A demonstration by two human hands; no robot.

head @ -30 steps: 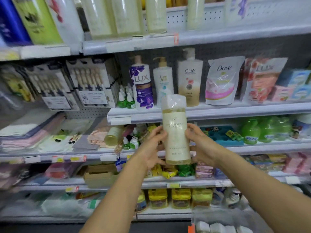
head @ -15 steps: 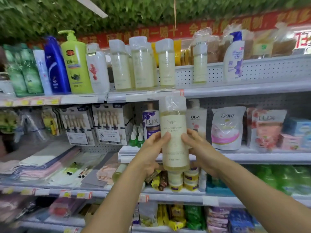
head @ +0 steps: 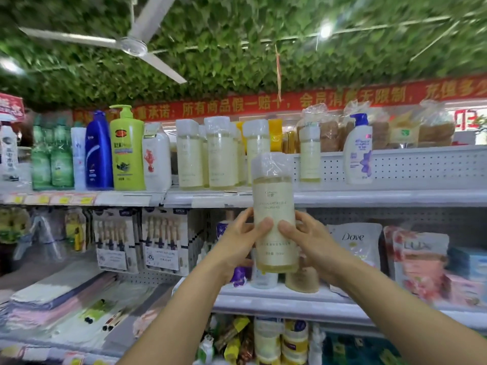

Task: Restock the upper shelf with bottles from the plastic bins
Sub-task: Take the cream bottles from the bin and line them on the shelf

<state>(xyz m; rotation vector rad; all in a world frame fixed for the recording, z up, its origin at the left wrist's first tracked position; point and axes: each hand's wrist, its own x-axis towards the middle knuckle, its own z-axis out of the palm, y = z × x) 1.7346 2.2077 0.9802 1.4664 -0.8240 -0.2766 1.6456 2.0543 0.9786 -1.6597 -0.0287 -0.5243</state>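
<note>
I hold a tall pale-yellow bottle (head: 274,198) with a plastic-wrapped cap upright in front of me. My left hand (head: 241,239) grips its left side and my right hand (head: 307,238) grips its right side, thumbs on the label. The bottle's cap reaches the level of the upper shelf (head: 382,197). Several matching pale bottles (head: 220,156) stand on that shelf just left of the held one, and one more (head: 310,154) stands to its right. No plastic bin is in view.
On the upper shelf stand a blue bottle (head: 98,154), a green pump bottle (head: 127,151) and a white pump bottle (head: 358,151). Below are a Dove pouch (head: 355,246) and boxed goods (head: 160,241). A ceiling fan (head: 131,44) hangs overhead.
Both hands have raised the bottle from the middle shelves up to the upper shelf's level. The view has tilted upward, bringing the ceiling and fan into sight.
</note>
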